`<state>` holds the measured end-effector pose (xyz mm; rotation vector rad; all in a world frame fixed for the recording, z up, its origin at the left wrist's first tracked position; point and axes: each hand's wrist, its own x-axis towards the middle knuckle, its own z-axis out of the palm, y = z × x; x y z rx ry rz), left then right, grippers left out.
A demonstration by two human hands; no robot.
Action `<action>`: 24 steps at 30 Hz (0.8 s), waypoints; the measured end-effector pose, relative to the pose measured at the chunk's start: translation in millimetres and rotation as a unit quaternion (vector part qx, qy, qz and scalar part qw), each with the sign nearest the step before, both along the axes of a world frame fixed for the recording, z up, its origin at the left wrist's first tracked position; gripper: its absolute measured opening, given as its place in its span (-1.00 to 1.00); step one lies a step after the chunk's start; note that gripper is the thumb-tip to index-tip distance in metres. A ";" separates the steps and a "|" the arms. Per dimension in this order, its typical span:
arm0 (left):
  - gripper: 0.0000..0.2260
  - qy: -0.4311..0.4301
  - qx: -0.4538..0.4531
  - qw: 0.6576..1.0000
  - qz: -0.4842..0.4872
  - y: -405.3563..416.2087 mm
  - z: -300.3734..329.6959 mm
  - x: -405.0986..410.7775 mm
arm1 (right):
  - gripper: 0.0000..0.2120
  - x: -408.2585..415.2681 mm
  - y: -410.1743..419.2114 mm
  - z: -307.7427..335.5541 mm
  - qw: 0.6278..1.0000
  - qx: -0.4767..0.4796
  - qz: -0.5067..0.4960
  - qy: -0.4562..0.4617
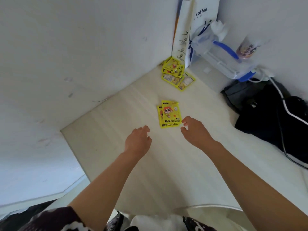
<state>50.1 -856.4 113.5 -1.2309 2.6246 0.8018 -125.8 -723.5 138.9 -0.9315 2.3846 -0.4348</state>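
Surface? — Pale desk (106, 130), white-walled corner.
Fingers? — Left hand (138, 140), right hand (194, 130): loosely curled, apart, holding nothing. Right fingertips just beside two overlapped yellow packets (170, 114), mid-desk.

A white coffee bag (205, 22) stood at twelve o'clock. A clear box (221, 61) with a blue handle lay at one o'clock, a black bag (266, 114) at two.
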 end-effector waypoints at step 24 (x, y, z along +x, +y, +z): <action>-0.84 -0.034 0.100 0.976 0.190 -52.9 -43.8 -136.7 | -0.23 -77.5 -103.6 -65.4 0.990 0.128 -0.061 0.016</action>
